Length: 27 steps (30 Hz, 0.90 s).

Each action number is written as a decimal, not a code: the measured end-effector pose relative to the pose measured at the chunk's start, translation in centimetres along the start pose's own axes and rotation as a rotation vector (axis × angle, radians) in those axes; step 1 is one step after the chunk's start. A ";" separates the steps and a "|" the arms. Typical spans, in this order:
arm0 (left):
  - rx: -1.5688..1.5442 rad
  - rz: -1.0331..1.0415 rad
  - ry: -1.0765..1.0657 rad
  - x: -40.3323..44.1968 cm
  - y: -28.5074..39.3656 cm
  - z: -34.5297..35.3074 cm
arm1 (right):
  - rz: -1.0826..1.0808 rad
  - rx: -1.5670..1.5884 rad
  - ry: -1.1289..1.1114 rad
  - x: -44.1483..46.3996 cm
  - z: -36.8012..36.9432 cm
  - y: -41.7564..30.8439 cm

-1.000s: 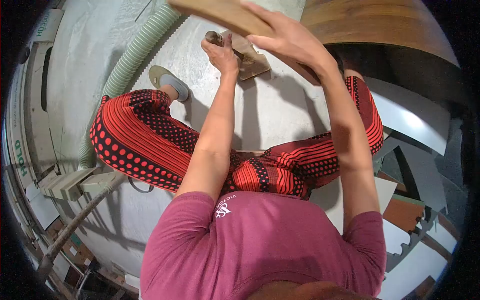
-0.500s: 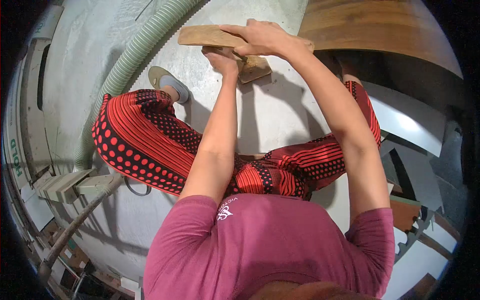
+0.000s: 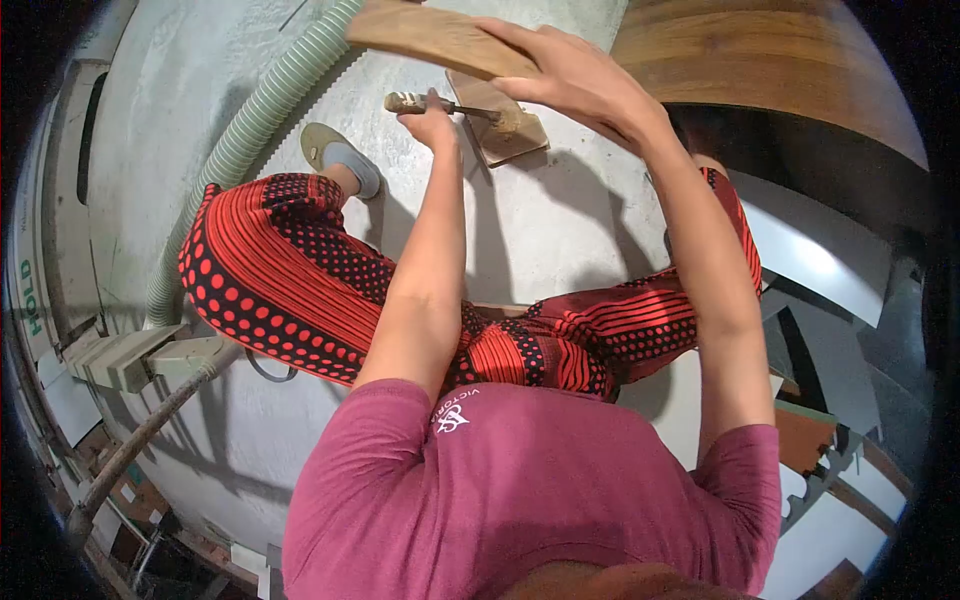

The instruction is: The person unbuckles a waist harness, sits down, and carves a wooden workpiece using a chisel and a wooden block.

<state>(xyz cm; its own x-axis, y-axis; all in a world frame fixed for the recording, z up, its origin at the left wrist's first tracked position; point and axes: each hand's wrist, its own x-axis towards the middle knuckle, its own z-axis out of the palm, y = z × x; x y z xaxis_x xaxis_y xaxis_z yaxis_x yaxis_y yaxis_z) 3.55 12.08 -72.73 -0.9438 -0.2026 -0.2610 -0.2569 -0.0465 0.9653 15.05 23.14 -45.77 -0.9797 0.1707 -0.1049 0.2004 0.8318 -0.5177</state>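
My left hand is closed on a chisel-like tool with a pale, worn handle and a thin dark metal shaft. The shaft points right, its end at a rough tan patch on a small wooden board lying on the floor. Whether the tip is in the wood or only against it I cannot tell. Above the board, my right hand grips a long, thick wooden piece, thumb on the near side and fingers over the top. This piece is raised clear of the tool, its far end reaching the upper frame edge.
A ribbed green hose curves along the floor at left. My slippered foot is beside it. Curved brown wood panelling stands at upper right, with sheet offcuts below. A pole lies at lower left.
My right hand has lifted the wooden piece up and away from the tool. The left hand has shifted slightly, and the tool and board now show more fully.
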 end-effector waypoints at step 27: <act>-0.107 -0.174 -0.021 0.4 -1.8 -0.3 | 0.099 0.201 0.057 -4.9 2.9 3.9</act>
<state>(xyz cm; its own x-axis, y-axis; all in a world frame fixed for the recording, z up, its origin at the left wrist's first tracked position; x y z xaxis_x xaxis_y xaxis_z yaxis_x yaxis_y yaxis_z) 3.73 11.76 -74.55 -0.8914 -0.1620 -0.4232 -0.3943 -0.1832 0.9006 20.63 24.04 -49.78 -0.9525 0.2805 -0.1183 0.2856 0.6887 -0.6665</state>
